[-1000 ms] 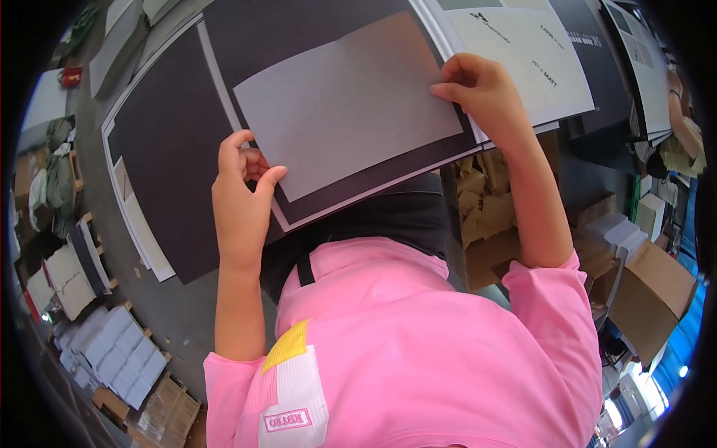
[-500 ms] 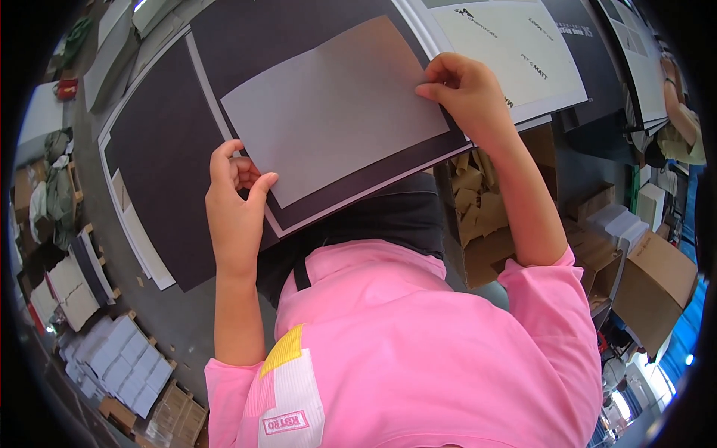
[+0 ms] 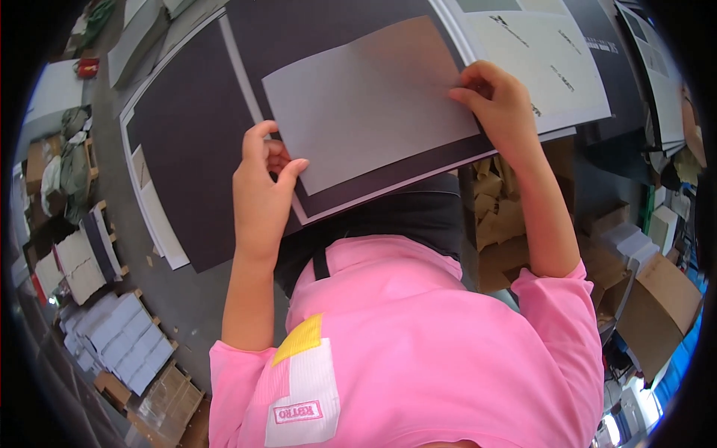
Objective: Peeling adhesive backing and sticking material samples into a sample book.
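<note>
A plain grey sheet (image 3: 373, 104) lies tilted over a black panel (image 3: 328, 46) with a pale border, at the table edge in front of me. My left hand (image 3: 261, 190) pinches the sheet's left side near its lower corner, thumb on top and fingers curled at the edge. At the right side, my right hand (image 3: 502, 104) grips the sheet between thumb and bent fingers. The sheet's far edge bows slightly. The fingertips beneath it are hidden.
Another black panel (image 3: 187, 142) spreads to the left. A pale printed sheet (image 3: 556, 75) lies right of my right hand. Below the table are a cardboard box with brown paper scraps (image 3: 497, 209) and an open carton (image 3: 657, 313). Paper stacks (image 3: 116, 336) stand at left; another person's arm (image 3: 693, 127) shows far right.
The whole view has shifted, so table, sheet and hands appear farther right. Both hands keep the same hold on the grey sheet, which stays in nearly the same place on the black panel.
</note>
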`<action>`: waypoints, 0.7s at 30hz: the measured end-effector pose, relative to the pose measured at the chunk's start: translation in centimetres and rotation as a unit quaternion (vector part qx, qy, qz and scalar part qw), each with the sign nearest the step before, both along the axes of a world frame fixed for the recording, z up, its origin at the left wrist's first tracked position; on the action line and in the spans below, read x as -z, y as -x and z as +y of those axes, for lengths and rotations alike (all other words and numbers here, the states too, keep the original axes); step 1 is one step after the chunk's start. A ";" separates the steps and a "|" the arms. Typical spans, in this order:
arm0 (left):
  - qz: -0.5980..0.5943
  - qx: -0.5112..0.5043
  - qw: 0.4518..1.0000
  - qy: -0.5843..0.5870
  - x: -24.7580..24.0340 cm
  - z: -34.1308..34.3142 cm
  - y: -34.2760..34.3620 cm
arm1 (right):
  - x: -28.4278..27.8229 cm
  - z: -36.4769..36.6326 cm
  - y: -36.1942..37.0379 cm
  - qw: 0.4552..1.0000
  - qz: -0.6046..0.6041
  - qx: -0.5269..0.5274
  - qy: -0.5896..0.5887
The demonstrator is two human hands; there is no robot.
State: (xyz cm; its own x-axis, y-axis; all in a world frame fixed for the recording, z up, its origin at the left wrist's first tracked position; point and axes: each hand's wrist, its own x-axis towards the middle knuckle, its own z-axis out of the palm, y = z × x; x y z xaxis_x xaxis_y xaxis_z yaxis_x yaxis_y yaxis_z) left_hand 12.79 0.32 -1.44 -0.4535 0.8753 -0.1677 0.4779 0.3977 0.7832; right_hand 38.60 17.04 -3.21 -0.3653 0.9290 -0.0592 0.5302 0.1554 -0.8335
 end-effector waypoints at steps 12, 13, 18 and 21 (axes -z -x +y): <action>-0.039 0.000 0.999 0.003 0.2 0.4 0.0 | 2.5 -10.2 11.1 0.955 -0.065 -0.176 -0.232; -0.047 -0.003 0.999 0.015 0.2 0.3 0.4 | 3.5 -9.2 10.0 0.939 -0.146 -0.169 -0.263; -0.036 -0.003 0.999 0.028 -0.5 0.6 0.6 | 3.4 -3.1 -0.2 0.922 -0.318 -0.005 -0.221; -0.061 0.001 0.998 0.020 -0.1 1.3 1.1 | 3.5 -1.3 -0.5 0.901 -0.343 0.101 -0.247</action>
State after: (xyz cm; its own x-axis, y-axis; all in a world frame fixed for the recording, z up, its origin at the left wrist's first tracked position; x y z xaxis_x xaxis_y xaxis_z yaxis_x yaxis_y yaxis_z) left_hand 11.70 1.60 -1.34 -0.4252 0.8678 -0.2572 0.3805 0.4293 0.8191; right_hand 39.12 15.78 -6.67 -0.2201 0.9474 0.2324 0.9533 0.2594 -0.1545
